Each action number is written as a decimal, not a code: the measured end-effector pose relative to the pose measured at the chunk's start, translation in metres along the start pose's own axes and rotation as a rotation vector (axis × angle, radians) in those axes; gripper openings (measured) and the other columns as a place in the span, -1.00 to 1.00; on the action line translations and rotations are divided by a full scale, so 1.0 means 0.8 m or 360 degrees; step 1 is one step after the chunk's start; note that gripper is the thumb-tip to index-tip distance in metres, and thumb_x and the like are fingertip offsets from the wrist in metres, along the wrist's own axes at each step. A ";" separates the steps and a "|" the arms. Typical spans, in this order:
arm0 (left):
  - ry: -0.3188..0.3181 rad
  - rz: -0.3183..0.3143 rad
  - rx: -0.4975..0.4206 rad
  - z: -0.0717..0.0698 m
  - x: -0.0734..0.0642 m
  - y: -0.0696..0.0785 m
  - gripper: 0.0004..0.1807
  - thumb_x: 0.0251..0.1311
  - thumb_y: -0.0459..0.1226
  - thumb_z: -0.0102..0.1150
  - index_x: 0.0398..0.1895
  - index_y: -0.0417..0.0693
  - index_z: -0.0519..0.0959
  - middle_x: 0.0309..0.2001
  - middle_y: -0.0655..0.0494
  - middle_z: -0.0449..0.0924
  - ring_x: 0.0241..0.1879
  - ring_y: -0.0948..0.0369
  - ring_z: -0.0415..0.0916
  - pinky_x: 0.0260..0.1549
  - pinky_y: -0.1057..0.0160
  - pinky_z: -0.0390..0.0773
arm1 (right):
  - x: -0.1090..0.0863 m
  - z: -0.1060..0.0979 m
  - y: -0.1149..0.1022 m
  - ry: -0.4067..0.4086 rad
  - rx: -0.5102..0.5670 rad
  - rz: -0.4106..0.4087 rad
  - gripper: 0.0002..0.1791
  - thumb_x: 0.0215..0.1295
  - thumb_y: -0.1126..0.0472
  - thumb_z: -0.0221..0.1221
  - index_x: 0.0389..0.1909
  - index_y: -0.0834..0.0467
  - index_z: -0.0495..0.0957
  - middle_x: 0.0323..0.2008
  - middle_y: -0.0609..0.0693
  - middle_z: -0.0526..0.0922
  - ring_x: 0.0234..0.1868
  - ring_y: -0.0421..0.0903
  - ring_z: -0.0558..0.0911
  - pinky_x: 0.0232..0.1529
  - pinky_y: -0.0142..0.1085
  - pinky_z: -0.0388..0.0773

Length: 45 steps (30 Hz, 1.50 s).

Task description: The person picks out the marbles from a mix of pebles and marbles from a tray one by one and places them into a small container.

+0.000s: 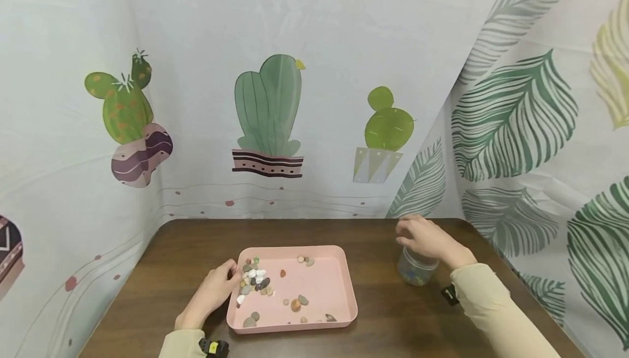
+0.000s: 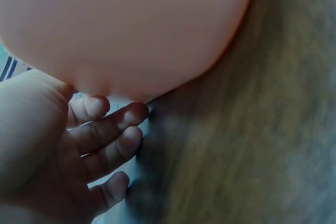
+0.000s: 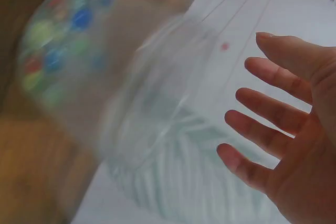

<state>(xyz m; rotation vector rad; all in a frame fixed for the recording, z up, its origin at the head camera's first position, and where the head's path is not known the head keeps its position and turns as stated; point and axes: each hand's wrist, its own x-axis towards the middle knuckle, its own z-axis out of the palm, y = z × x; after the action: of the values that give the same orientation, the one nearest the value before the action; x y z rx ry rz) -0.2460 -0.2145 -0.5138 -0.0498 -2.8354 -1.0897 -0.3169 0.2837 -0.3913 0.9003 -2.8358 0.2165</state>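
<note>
A pink tray [image 1: 319, 287] lies on the table with pebbles of several colours in it, most of them gathered at its left side. My left hand [image 1: 212, 291] is at the tray's left rim. In the left wrist view its thumb passes behind the tray edge while the bent fingers [image 2: 107, 129] stay outside the wall. To the right of the tray stands a clear jar [image 1: 410, 270], with small colourful round pieces [image 3: 81, 19] at its bottom. Over the jar's mouth is my right hand [image 1: 426, 238]; the right wrist view shows its fingers spread, apart from the jar, and holding nothing.
The brown wooden table [image 1: 380, 325] reaches back to a white cloth [image 1: 324, 36] printed with cacti and leaves. Dark bands with small devices sit on both wrists. Loose pebbles [image 1: 296, 305] lie scattered in the tray's middle and front.
</note>
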 end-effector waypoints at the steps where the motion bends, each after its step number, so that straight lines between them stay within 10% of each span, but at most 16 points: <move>1: 0.0002 0.0002 0.0000 0.000 0.000 0.000 -0.86 0.21 -0.31 0.09 -0.45 0.00 0.35 -0.60 0.15 0.29 -0.54 0.21 0.29 -0.55 0.24 0.25 | 0.007 -0.002 -0.008 0.0001 -0.0004 -0.0031 -0.89 0.24 0.17 0.29 -0.29 0.09 0.60 -0.11 0.09 0.57 -0.07 0.13 0.56 -0.16 0.05 0.49; 13: 0.0014 -0.0005 0.0007 -0.004 -0.001 -0.003 -0.86 0.22 -0.30 0.09 -0.45 -0.01 0.36 -0.60 0.15 0.29 -0.55 0.21 0.28 -0.57 0.25 0.23 | 0.094 0.022 -0.099 0.0075 -0.0018 -0.0470 -0.86 0.19 0.19 0.33 -0.26 0.11 0.63 -0.23 -0.05 0.57 -0.20 -0.05 0.59 -0.17 -0.15 0.52; 28: 0.0004 -0.0014 -0.0011 -0.006 -0.005 -0.005 -0.85 0.23 -0.31 0.11 -0.44 0.00 0.36 -0.59 0.15 0.30 -0.54 0.21 0.29 -0.56 0.24 0.25 | 0.166 0.084 -0.228 -0.0189 -0.0084 -0.0632 -0.91 0.32 0.15 0.21 -0.22 0.02 0.64 -0.15 -0.11 0.59 -0.12 -0.14 0.55 -0.21 -0.25 0.49; 45: 0.0003 0.0011 -0.0019 -0.002 -0.005 0.004 -0.83 0.29 -0.32 0.10 -0.44 -0.01 0.35 -0.60 0.15 0.26 -0.58 0.24 0.25 -0.58 0.24 0.23 | 0.225 0.141 -0.288 -0.0290 0.0059 -0.0616 -0.86 0.29 0.21 0.26 -0.16 -0.04 0.68 -0.22 -0.22 0.57 -0.16 -0.27 0.53 -0.19 -0.43 0.46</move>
<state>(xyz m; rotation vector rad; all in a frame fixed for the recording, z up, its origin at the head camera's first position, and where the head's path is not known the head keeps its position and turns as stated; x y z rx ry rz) -0.2413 -0.2136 -0.5107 -0.0598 -2.8252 -1.1050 -0.3398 -0.0239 -0.4459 1.5204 -2.7453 0.1439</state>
